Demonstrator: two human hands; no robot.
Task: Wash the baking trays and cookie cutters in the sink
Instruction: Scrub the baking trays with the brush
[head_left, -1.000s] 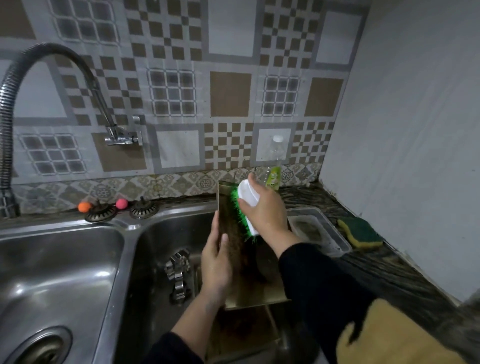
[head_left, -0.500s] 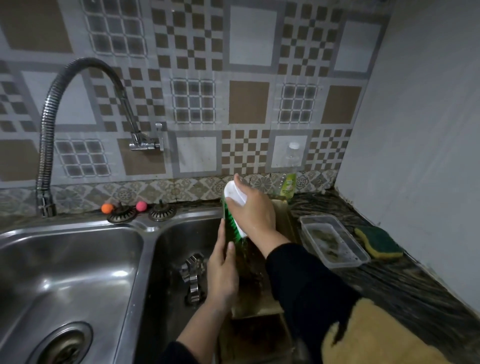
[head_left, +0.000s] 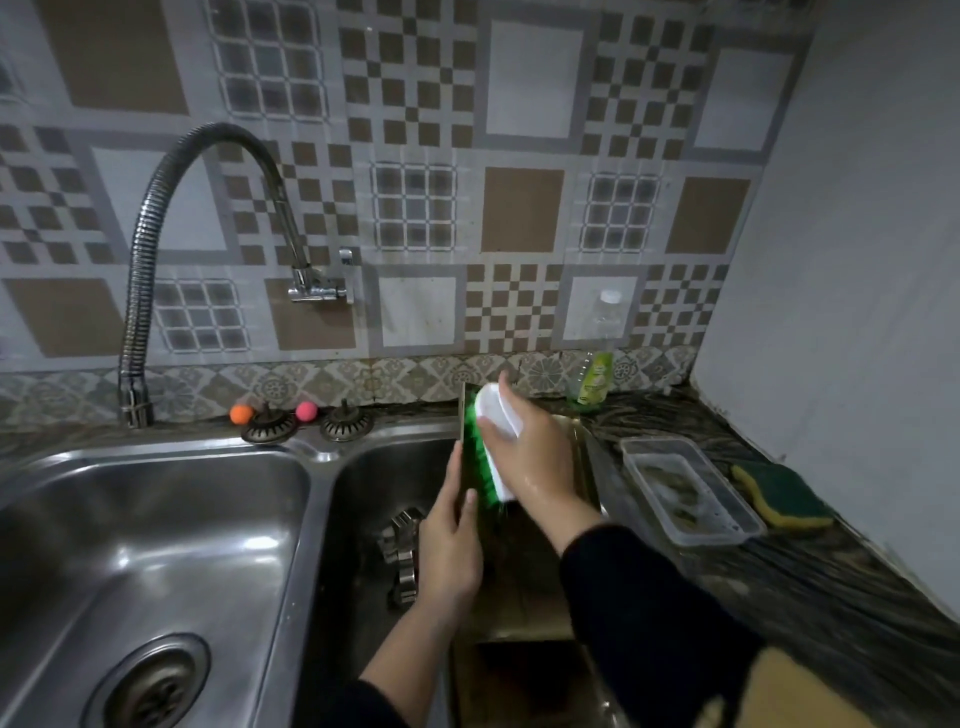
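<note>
Slippage is the risk at centre frame: left hand steadies the wet baking tray propped in the right basin, right hand gripping the scrub brush, whose hard strokes could knock it onto the cookie cutters.

Left sink basin open. Right basin crowded by upright baking tray and cookie cutters. Plastic tub, sponge and bottle blocking desk's right edge.

Left hand: forearm bare, fingers extended upward, thumb alongside, clasping an edge. Right hand: wet, fingers curled in a grip, wrist bent downward, forearm in a dark sleeve reaching in from the lower right.
</note>
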